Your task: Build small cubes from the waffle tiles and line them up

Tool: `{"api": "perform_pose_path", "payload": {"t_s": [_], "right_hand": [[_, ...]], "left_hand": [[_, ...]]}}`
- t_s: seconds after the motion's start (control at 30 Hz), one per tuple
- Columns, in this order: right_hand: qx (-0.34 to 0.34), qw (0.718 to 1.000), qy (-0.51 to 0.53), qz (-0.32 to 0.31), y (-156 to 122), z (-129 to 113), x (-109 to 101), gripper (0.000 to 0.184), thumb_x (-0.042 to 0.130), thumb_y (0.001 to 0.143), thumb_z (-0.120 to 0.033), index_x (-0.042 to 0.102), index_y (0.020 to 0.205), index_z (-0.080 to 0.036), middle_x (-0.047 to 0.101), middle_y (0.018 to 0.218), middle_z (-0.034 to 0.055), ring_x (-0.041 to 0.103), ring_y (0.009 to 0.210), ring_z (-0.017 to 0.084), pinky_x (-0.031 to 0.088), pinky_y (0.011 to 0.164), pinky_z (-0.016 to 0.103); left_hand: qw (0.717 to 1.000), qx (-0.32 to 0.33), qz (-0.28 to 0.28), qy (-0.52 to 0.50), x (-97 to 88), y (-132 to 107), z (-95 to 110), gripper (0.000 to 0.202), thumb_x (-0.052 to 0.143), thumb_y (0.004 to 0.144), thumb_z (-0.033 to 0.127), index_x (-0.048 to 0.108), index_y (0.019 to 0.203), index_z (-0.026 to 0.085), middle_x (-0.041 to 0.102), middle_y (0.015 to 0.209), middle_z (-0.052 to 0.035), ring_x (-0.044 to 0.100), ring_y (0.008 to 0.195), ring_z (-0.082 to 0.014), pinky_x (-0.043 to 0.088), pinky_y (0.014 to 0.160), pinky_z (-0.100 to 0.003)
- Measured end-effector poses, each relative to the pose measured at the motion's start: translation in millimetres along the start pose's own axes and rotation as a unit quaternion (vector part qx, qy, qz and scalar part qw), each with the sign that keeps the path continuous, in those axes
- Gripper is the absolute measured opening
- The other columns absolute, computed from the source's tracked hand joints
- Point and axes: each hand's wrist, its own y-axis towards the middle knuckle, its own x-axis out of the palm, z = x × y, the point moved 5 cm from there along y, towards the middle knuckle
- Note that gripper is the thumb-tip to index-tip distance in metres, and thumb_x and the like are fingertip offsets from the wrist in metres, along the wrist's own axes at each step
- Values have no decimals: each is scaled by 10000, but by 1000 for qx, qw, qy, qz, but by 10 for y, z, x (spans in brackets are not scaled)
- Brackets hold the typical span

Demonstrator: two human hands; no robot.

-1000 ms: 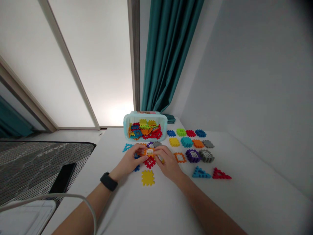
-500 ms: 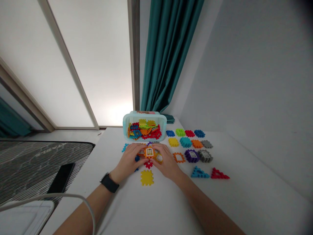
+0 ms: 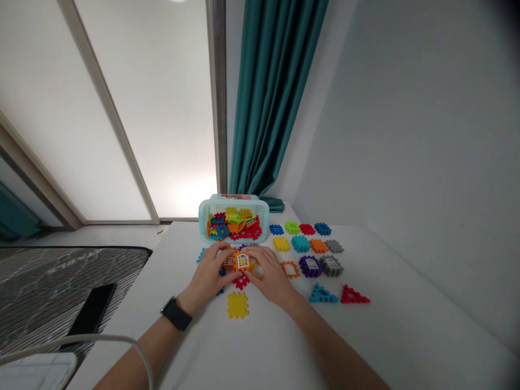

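Observation:
Between my hands are orange interlocking window tiles (image 3: 242,262) with white window grids, held just over the table. My left hand (image 3: 205,276), with a dark watch on its wrist, is closed on their left side. From the right, my right hand (image 3: 271,275) grips them with thumb and fingers. Partly hidden under the hands lie a red lattice tile (image 3: 241,282), a yellow piece with an opening (image 3: 257,270) and dark blue pieces (image 3: 222,272). Nearer to me a flat yellow tile (image 3: 238,305) lies on the table. A light blue piece (image 3: 200,255) shows beyond my left hand.
A pale teal bin (image 3: 200,222) of mixed tiles stands at the back. To the right are rows of stacked tiles, including a purple window stack (image 3: 310,266) and a grey one (image 3: 331,266). Blue (image 3: 323,293) and red triangles (image 3: 355,295) lie in front. A cable (image 3: 109,338) crosses the lower left.
The whole view has shifted, so the table and its contents appear slightly lower and farther left. Both hands keep hold of the orange window tiles, with little visible change in grip.

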Motion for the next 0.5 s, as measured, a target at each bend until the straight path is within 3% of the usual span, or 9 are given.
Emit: {"api": "perform_pose_path", "payload": {"t_s": [0.27, 0.5], "right_hand": [[-7, 999, -32, -26, 35, 72, -204, 378, 657, 905, -242, 566, 1272, -247, 656, 1282, 102, 565, 1222, 277, 476, 1048, 514], [-10, 994, -96, -49, -105, 222, -540, 360, 675, 893, -237, 601, 1245, -244, 662, 1284, 103, 559, 1239, 287, 436, 1079, 531]], "left_hand": [[999, 18, -14, 47, 54, 168, 145, 413, 732, 857, 453, 612, 1181, 227, 580, 1224, -115, 587, 1112, -297, 514, 943, -469], [997, 36, -44, 49, 339, 392, 401, 375, 722, 863, 485, 631, 1118, 226, 607, 1172, -95, 589, 1080, -281, 501, 937, -462]]}}
